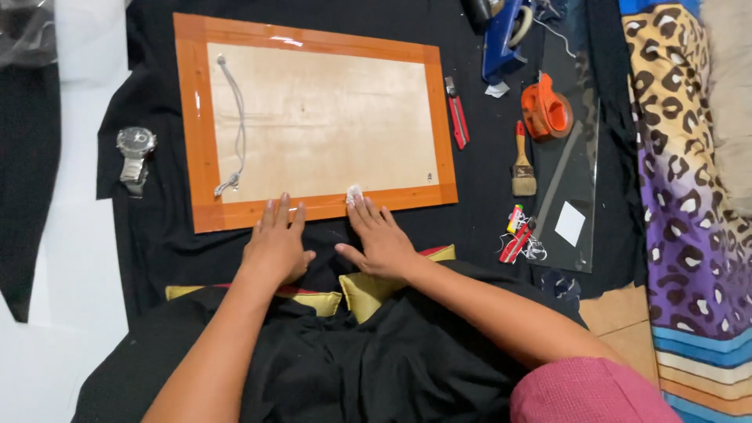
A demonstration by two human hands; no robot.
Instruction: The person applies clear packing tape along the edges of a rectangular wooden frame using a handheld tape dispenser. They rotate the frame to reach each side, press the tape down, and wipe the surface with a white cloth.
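Right hand (pixel 381 239) lies flat, fingers spread, fingertips pressing a small white wad (pixel 354 191) onto the near edge of the orange-taped rectangular wooden board (pixel 313 117). Left hand (pixel 276 244) lies flat just beside it, holding nothing; the board's long axis runs left-right.

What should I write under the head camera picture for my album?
Two hands, left hand and right hand, press flat on the near edge of an orange-framed board lying on black cloth.

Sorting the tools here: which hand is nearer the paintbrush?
Right. The right hand lies at the frame's near edge, left of the paintbrush; the left hand lies farther left.
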